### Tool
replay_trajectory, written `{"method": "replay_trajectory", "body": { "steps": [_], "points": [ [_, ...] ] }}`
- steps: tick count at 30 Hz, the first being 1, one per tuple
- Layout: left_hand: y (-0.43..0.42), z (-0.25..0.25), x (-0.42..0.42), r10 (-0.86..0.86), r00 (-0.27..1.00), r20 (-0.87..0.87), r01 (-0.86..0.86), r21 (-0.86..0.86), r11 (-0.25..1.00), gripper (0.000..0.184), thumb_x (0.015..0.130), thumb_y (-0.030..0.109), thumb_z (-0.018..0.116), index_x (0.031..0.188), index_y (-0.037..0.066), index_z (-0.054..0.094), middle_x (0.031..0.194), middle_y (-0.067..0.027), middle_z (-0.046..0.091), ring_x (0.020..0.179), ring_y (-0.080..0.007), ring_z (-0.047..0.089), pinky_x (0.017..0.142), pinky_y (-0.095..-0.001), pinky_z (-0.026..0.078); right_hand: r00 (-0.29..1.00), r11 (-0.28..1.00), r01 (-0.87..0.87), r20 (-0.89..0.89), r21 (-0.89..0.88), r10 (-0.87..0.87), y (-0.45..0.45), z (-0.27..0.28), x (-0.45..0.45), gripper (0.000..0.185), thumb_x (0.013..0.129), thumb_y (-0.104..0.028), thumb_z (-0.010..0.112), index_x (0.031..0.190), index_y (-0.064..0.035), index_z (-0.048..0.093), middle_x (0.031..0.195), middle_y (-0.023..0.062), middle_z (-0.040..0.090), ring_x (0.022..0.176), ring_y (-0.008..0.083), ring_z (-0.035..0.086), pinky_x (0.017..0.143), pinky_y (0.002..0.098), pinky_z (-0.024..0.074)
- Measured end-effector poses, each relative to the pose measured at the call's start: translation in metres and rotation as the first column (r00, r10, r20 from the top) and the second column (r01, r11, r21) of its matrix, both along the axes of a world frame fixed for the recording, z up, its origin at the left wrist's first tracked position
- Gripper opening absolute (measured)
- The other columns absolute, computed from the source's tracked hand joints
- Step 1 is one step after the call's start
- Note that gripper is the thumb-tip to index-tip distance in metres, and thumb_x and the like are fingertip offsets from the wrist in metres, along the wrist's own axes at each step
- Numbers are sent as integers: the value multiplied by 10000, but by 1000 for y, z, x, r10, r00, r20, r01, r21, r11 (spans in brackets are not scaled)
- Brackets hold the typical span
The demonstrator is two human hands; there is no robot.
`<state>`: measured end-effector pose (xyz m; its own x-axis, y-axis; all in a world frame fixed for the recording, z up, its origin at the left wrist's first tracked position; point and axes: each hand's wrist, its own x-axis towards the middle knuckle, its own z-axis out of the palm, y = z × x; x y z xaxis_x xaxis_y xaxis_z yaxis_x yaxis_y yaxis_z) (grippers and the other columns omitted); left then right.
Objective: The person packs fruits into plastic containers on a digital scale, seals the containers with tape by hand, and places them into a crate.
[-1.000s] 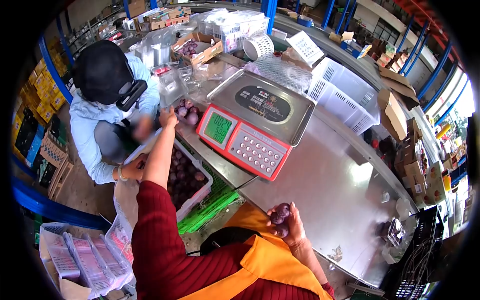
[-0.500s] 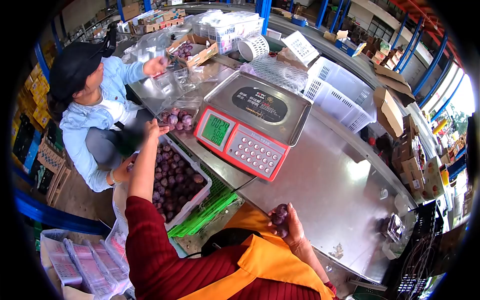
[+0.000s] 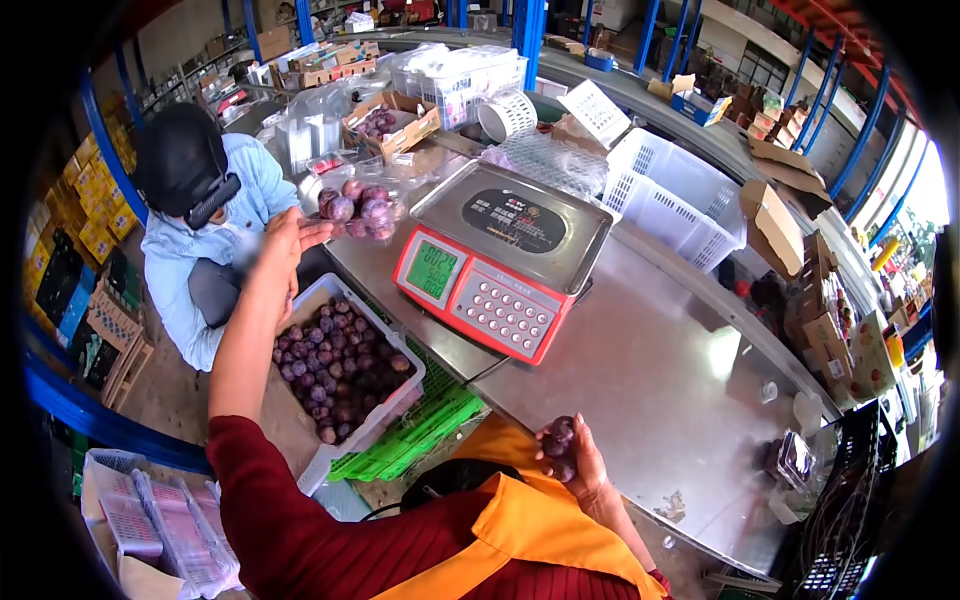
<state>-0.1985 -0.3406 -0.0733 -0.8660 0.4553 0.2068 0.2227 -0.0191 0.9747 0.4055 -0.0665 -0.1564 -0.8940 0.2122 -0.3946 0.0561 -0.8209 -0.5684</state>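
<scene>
My left hand [image 3: 290, 243] reaches across to the left of the scale and grips the near edge of a clear plastic container of plums [image 3: 362, 212]. The container is held above the table's edge, beside the weighing scale [image 3: 480, 290]. Its thumb side is partly hidden. Low over the front of the metal table, my right hand [image 3: 590, 462] is closed around dark plums [image 3: 560, 448]; at least two show. Below my left forearm stands a white crate [image 3: 405, 385] with many loose plums [image 3: 335, 365] in it.
A person in a denim jacket [image 3: 262, 175] crouches at the left, close to my left hand. Green crates [image 3: 440, 425] lie under the plum crate. Behind the scale are white baskets [image 3: 670, 205] and a cardboard box [image 3: 425, 125] of plums. A small clear pack [image 3: 793, 460] sits at right.
My left hand has raised the container of plums up and toward me. The co-worker has leaned forward, head down, with the arm drawn in. My right hand stays almost still with its plums.
</scene>
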Motion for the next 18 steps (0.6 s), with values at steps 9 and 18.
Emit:
{"method": "replay_trajectory", "body": {
  "steps": [9, 18],
  "points": [
    [218, 67, 190, -126, 904, 410, -8, 310, 951, 233, 1062, 210, 291, 1010, -13, 335, 983, -344, 610, 770, -426, 706, 638, -475, 648, 996, 995, 87, -26, 49, -86, 9, 15, 26, 551, 976, -579, 442, 1088, -53, 562, 1003, 103, 655, 769, 224, 677, 526, 314, 518],
    [230, 37, 224, -53, 954, 295, 27, 91, 995, 404, 995, 378, 529, 1149, 37, 378, 1163, -185, 568, 731, -252, 710, 546, -317, 591, 961, 957, 278, -31, 87, -276, 39, 25, 65, 565, 980, -603, 390, 1097, -74, 551, 1013, 99, 621, 776, 228, 648, 508, 308, 503]
  ]
}}
